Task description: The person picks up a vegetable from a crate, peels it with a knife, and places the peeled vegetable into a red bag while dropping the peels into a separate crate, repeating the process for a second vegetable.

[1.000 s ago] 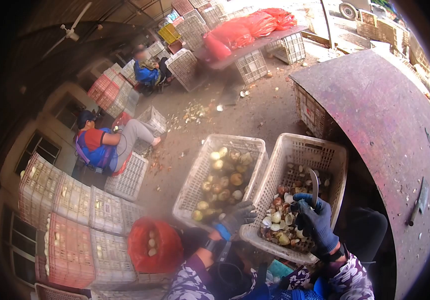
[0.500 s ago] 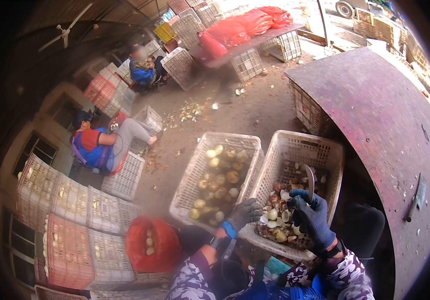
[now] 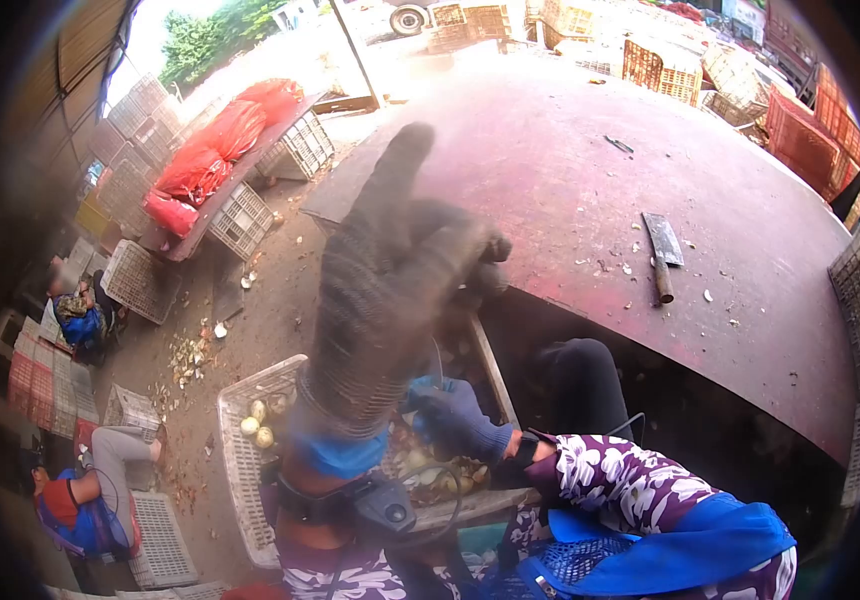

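Observation:
Large and close to the camera, my left hand (image 3: 385, 270) is raised in a dark glove, one finger pointing up and the others bent and apart, holding nothing. Lower and partly behind it, my right hand (image 3: 462, 418) in a blue-grey glove is closed on a knife (image 3: 438, 362), whose blade shows only in part. Beneath the right hand is a crate (image 3: 493, 370) of peelings and onion pieces, mostly hidden by my arms. Left of it stands a white crate (image 3: 242, 470) with pale onions (image 3: 258, 424).
A large reddish table (image 3: 570, 170) fills the right side, with a cleaver (image 3: 662, 255) on it. Two people sit at the left, one nearer (image 3: 85, 505) and one farther (image 3: 78, 315). Red sacks (image 3: 215, 150) lie on a table at the back left. Scraps lie on the floor (image 3: 200, 350).
The view has swung right. My left hand has risen from beside the crates to close before the camera. My right hand remains over the peelings crate.

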`<state>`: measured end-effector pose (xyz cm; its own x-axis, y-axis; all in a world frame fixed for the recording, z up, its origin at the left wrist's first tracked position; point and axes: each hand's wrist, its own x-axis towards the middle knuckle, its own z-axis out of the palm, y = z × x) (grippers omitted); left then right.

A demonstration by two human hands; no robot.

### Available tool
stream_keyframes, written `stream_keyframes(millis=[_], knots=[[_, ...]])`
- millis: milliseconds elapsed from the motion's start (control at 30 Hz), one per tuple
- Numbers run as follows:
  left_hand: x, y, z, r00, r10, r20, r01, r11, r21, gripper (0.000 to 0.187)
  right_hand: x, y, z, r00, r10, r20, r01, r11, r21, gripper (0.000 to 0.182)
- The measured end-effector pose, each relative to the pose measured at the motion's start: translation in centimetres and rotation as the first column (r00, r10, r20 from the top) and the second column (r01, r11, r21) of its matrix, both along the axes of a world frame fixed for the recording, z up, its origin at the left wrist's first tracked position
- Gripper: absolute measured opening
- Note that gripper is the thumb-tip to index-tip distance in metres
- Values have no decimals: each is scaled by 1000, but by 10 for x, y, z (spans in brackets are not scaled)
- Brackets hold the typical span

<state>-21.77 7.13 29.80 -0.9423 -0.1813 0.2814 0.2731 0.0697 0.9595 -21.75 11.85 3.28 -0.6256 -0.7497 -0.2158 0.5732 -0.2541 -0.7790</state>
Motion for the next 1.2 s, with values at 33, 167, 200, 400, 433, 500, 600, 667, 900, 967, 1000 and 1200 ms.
stream_keyframes(millis=[33,167,200,400,433,500,600,667,900,967,1000,1200], knots=[[-6,10,5,999,-43,-21,43,999,-19,67,-1,0,-1,999,21,29,-21,1000,-5,23],[-5,41,6,970,-172,-171,143,976,-167,63,-4,0,0,964,71,258,-71,997,-9,20],[-5,46,8,973,-180,-143,160,977,-141,63,-4,-3,-18,954,-40,-298,57,997,50,21],[1,40,-4,988,-130,-81,119,985,-126,61,13,-6,-6,992,106,-74,-102,993,51,21],[5,37,-12,991,-104,-80,93,987,-132,61,17,-6,-2,988,144,-49,-142,989,45,21],[16,33,-23,994,-82,-71,72,988,-135,61,21,-3,7,978,208,-24,-206,977,53,21],[25,30,-31,995,-82,-54,74,988,-137,61,21,3,10,971,237,-2,-237,969,72,22],[28,27,-35,996,-75,-44,68,988,-140,61,19,4,12,969,248,8,-247,965,85,22],[31,23,-49,997,-74,2,73,976,-207,62,22,6,12,952,305,31,-307,948,80,22],[30,21,-55,998,-64,21,67,963,-259,62,23,6,12,950,310,40,-313,947,78,22],[25,19,-59,999,-48,12,50,944,-326,63,22,7,13,955,293,40,-296,952,82,22],[4,14,-67,998,-1,-67,-36,843,-537,56,29,5,17,961,274,34,-276,958,80,23]])
